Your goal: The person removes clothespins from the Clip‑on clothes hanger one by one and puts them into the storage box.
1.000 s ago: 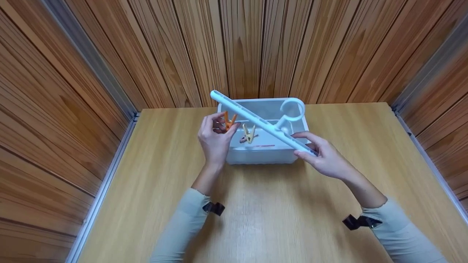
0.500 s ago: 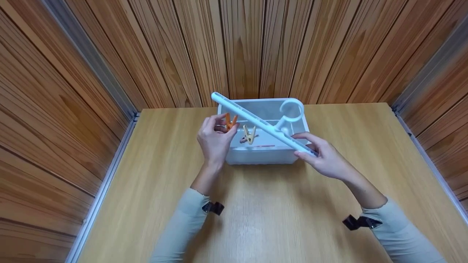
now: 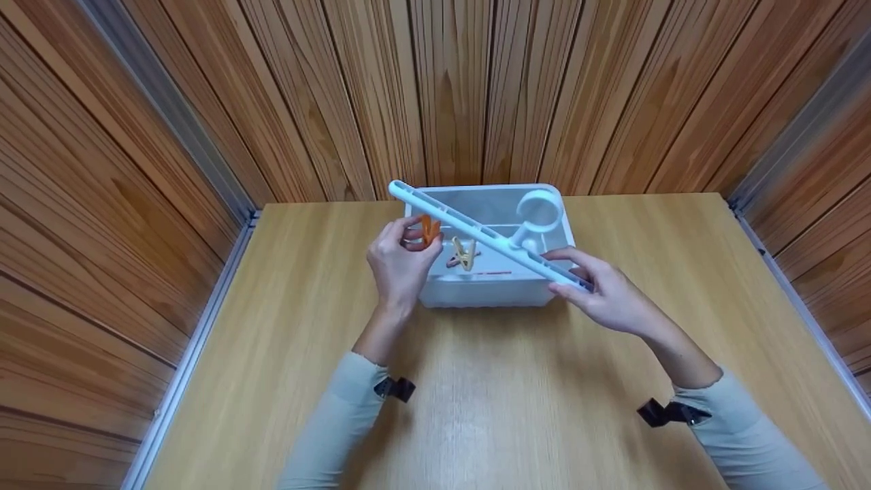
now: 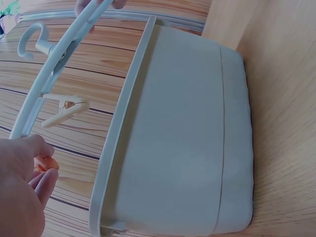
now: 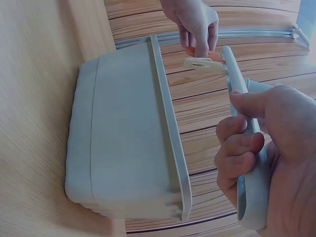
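Note:
In the head view my left hand [image 3: 400, 265] pinches an orange clothespin [image 3: 430, 230] between thumb and fingers, close under the left part of a pale blue clip hanger [image 3: 493, 238]. The right wrist view shows the orange clothespin's end right at the slotted bar. A cream clothespin [image 4: 66, 111] sticks out from the bar's underside near the middle. My right hand [image 3: 605, 296] grips the bar's lower right end, fingers curled round it. The hanger slants up to the left over a white plastic bin [image 3: 486, 292], its round hook [image 3: 559, 211] at the top right.
Inside the bin lie a small brownish clip [image 3: 452, 262] and a thin red strip [image 3: 493, 273]. The bin stands on a wooden table [image 3: 476, 381] near the back wood-panelled wall [image 3: 449, 102]. Metal rails edge the sides.
The hanger's left end has dipped and the bar has rolled, showing more slots. The orange clothespin has come down slightly with my left hand, its handles now closer together. My right hand stays about where it was.

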Available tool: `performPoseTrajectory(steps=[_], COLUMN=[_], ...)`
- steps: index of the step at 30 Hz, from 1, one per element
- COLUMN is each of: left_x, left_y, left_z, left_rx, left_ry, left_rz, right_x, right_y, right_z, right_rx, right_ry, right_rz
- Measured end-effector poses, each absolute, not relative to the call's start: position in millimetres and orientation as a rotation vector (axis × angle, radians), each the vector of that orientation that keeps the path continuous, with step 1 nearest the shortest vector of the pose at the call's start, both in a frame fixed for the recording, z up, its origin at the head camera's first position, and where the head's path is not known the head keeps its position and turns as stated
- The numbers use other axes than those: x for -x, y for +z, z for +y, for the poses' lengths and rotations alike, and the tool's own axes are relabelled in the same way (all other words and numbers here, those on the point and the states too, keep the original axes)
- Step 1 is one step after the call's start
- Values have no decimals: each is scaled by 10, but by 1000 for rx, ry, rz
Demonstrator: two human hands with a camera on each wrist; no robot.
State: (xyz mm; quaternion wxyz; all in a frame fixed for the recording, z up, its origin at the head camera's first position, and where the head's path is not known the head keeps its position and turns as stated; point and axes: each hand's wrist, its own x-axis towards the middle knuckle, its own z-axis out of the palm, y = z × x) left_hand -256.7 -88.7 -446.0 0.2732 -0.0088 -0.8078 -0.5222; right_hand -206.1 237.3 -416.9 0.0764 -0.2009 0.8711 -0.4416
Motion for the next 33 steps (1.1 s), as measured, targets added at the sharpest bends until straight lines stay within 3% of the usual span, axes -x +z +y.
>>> performPoseTrajectory(steps=[33], left_x=[2560], left_y=[-4568], left_z=[-973], left_rx=[398], left_ry=[-1499], left_rz=[-2103], right_x=[2121], right_y=[-4199], right_z=[2570], right_rx=[738], right_ry=[-1359], right_rz=[2584])
